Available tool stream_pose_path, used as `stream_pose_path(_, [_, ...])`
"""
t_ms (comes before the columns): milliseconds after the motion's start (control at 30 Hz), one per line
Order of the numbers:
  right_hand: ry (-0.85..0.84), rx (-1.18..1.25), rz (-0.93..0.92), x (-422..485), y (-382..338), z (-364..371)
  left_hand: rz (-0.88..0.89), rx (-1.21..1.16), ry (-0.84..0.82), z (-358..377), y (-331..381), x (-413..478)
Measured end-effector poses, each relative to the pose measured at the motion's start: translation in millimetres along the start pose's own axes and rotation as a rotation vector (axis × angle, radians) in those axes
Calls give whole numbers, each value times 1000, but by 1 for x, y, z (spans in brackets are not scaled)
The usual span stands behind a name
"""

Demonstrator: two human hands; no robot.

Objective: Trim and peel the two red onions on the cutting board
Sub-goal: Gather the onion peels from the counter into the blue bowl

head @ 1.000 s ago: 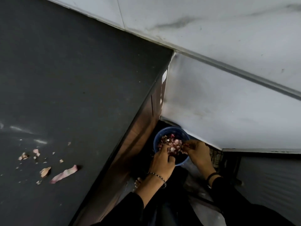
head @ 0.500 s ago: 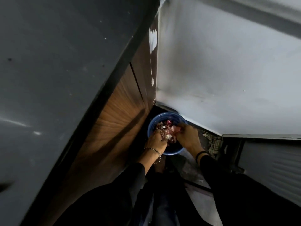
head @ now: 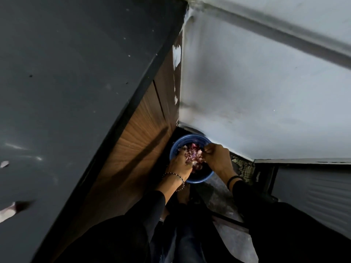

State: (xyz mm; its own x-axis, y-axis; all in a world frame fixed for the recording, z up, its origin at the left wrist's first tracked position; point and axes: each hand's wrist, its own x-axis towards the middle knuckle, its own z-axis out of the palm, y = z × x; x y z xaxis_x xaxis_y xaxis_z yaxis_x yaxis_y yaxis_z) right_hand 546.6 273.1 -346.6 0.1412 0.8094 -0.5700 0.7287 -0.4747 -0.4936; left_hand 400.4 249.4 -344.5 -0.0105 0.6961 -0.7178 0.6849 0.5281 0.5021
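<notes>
Blue round bin (head: 201, 179) of papery purple peels (head: 196, 160).

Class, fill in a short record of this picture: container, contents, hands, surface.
container: blue bin, low in the corner beside the wooden cabinet
contents: reddish onion peels
hands: left hand has its fingers down among the peels; right hand is curled at the bin's far side, grip unclear
surface: dark counter with peel scraps at the picture's left edge

No writing, label or number can be read here — nothing legible.
</notes>
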Motion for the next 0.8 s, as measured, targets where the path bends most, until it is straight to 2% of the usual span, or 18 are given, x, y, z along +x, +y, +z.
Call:
stream_pose_path(233, [33,79,-137,-42,-38,-31,47,-155,74,-23,27,-35])
stream_pose_path(500, [86,176,-375,-112,-95,-91,243,-91,128,-100,90,-135])
stream_pose_path(667, [91,228,-524,-153,-134,-127,381,-54,270,-146,106,-193])
stream_pose_path(800, [70,270,-669,-181,-173,-141,448,-88,444,-176,105,-227])
